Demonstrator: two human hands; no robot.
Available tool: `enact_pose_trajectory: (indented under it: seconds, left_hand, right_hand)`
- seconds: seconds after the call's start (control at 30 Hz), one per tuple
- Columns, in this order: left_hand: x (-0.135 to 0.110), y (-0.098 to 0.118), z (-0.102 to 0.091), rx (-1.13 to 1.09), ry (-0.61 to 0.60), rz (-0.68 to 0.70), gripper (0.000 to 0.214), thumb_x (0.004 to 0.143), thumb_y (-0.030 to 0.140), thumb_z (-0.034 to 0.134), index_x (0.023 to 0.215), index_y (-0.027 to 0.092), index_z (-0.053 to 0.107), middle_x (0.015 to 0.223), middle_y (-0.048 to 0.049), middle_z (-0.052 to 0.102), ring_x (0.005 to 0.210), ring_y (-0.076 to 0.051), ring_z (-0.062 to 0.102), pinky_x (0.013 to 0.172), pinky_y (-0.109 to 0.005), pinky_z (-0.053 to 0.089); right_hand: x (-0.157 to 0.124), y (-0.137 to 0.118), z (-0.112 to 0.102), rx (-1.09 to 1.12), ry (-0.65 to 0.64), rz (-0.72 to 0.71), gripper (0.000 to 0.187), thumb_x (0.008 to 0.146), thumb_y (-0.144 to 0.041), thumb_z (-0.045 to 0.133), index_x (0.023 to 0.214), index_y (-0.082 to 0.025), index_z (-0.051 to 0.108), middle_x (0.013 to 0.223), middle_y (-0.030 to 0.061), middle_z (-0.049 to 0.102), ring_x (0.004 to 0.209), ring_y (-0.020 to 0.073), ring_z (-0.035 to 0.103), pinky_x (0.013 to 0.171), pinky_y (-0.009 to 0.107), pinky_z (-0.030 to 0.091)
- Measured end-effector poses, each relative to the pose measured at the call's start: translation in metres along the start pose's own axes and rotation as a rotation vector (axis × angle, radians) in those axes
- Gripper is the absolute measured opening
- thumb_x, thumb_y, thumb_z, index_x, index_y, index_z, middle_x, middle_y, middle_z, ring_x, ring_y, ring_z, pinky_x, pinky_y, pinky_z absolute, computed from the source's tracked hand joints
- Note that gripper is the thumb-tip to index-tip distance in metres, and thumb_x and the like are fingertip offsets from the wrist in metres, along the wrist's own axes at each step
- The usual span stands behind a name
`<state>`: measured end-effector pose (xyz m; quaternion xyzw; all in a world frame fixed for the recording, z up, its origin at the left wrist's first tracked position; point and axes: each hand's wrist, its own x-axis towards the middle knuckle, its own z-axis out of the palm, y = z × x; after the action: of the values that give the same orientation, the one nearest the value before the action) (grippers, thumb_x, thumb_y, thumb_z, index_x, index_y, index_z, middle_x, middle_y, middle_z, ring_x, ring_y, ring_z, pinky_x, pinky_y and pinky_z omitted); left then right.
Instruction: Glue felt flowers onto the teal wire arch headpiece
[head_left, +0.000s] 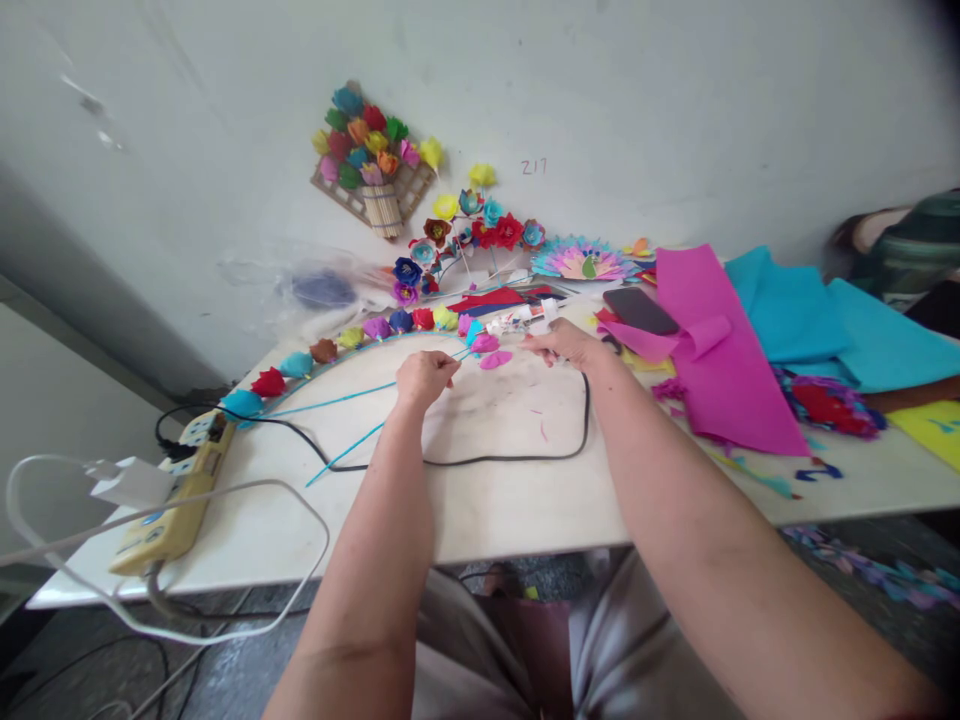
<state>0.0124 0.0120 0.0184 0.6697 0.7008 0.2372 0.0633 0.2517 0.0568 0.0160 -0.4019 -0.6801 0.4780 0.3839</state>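
My left hand [429,380] is closed in a pinch on a thin blue-wrapped stem [337,402] near its flower end. Just beyond those fingers is a pink paper flower [484,342], with a loose pink petal [495,361] on the table beside it. My right hand [564,345] is to the right of the flower, fingers curled around what looks like a white glue gun [517,320] with a printed label; the palm partly hides it. A black cord [510,459] runs from near this hand across the tabletop. Another blue stem [345,453] slants out by my left forearm.
A row of paper flowers [349,338] curves along the table's left back. A yellow power strip [176,510] with white cables sits at left. Pink paper [727,350], blue paper [787,310] and a phone [640,310] lie at right. Flower decorations [450,230] stand by the wall.
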Motion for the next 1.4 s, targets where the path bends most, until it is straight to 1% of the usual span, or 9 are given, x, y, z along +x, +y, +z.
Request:
enact_pose_trajectory:
  seconds: [0.13, 0.33, 0.47, 0.6, 0.97, 1.1, 1.2, 1.3, 1.4]
  left_hand:
    - [-0.001, 0.001, -0.001, -0.01, 0.018, -0.001, 0.023, 0.068, 0.043, 0.049, 0.07, 0.026, 0.066, 0.057, 0.005, 0.064, 0.063, -0.011, 0.054, 0.054, -0.022, 0.029]
    - [-0.002, 0.002, -0.003, -0.012, 0.004, 0.019, 0.023, 0.069, 0.042, 0.049, 0.067, 0.026, 0.065, 0.058, 0.0055, 0.064, 0.061, -0.01, 0.053, 0.053, -0.022, 0.029]
    - [-0.001, 0.002, -0.003, -0.02, -0.025, 0.043, 0.025, 0.07, 0.043, 0.047, 0.067, 0.026, 0.065, 0.059, 0.005, 0.064, 0.057, -0.01, 0.051, 0.051, -0.022, 0.029]
    - [-0.001, -0.001, -0.002, -0.063, -0.075, 0.088, 0.028, 0.071, 0.045, 0.045, 0.07, 0.025, 0.066, 0.06, 0.004, 0.064, 0.054, -0.009, 0.049, 0.051, -0.021, 0.029]
    - [-0.001, -0.002, 0.001, -0.133, -0.097, 0.143, 0.031, 0.071, 0.046, 0.045, 0.076, 0.023, 0.066, 0.059, 0.0016, 0.064, 0.051, -0.009, 0.047, 0.05, -0.02, 0.03]
    - [-0.002, -0.001, 0.0, -0.12, -0.085, 0.103, 0.032, 0.068, 0.048, 0.046, 0.072, 0.022, 0.066, 0.057, 0.0012, 0.063, 0.05, -0.01, 0.047, 0.048, -0.02, 0.029]
    - [-0.002, -0.002, 0.0, -0.115, -0.064, 0.097, 0.031, 0.068, 0.047, 0.047, 0.069, 0.022, 0.065, 0.056, 0.0014, 0.063, 0.05, -0.01, 0.047, 0.049, -0.021, 0.03]
    - [-0.003, -0.002, -0.001, -0.13, -0.054, 0.107, 0.03, 0.069, 0.046, 0.046, 0.073, 0.022, 0.065, 0.056, 0.0018, 0.063, 0.05, -0.01, 0.047, 0.049, -0.02, 0.03]
    - [-0.004, -0.001, -0.003, -0.14, -0.058, 0.123, 0.031, 0.07, 0.046, 0.045, 0.073, 0.021, 0.065, 0.057, 0.0012, 0.064, 0.05, -0.009, 0.046, 0.048, -0.02, 0.03]
  right_hand:
    - [0.0, -0.001, 0.001, -0.022, 0.049, 0.008, 0.03, 0.055, -0.033, 0.069, 0.051, -0.014, 0.046, 0.039, -0.0053, 0.042, 0.032, 0.0036, 0.035, 0.032, 0.018, 0.029]
    - [-0.001, -0.006, 0.003, 0.004, 0.308, 0.015, 0.022, 0.059, -0.026, 0.066, 0.056, -0.013, 0.049, 0.039, -0.005, 0.043, 0.034, 0.0045, 0.036, 0.034, 0.018, 0.032]
    - [-0.001, -0.009, 0.008, -0.002, 0.421, 0.06, 0.018, 0.061, -0.023, 0.065, 0.057, -0.012, 0.051, 0.041, -0.0041, 0.045, 0.034, 0.0043, 0.037, 0.033, 0.017, 0.031]
    - [0.002, -0.006, 0.012, -0.026, 0.447, 0.124, 0.015, 0.061, -0.022, 0.064, 0.059, -0.012, 0.053, 0.041, -0.0042, 0.045, 0.033, 0.0042, 0.037, 0.032, 0.017, 0.029]
    - [0.01, -0.001, 0.017, 0.066, 0.416, 0.14, 0.009, 0.063, -0.017, 0.059, 0.069, -0.011, 0.057, 0.047, -0.0029, 0.05, 0.033, 0.0038, 0.036, 0.033, 0.017, 0.03]
    - [0.017, 0.007, 0.014, -0.219, 0.466, 0.229, 0.022, 0.06, -0.026, 0.061, 0.078, -0.013, 0.061, 0.058, 0.0008, 0.057, 0.043, 0.0081, 0.046, 0.041, 0.02, 0.035]
    - [0.02, 0.012, 0.009, -0.528, 0.473, 0.285, 0.033, 0.057, -0.033, 0.062, 0.087, -0.02, 0.062, 0.075, 0.004, 0.063, 0.065, 0.0166, 0.057, 0.055, 0.024, 0.041]
    - [0.018, 0.01, 0.008, -0.735, 0.47, 0.327, 0.033, 0.061, -0.034, 0.057, 0.091, -0.023, 0.062, 0.088, 0.0058, 0.064, 0.082, 0.0225, 0.058, 0.065, 0.028, 0.041]
    - [0.014, 0.005, 0.009, -0.824, 0.459, 0.341, 0.029, 0.064, -0.03, 0.051, 0.091, -0.023, 0.062, 0.092, 0.007, 0.063, 0.087, 0.0241, 0.058, 0.067, 0.029, 0.041]
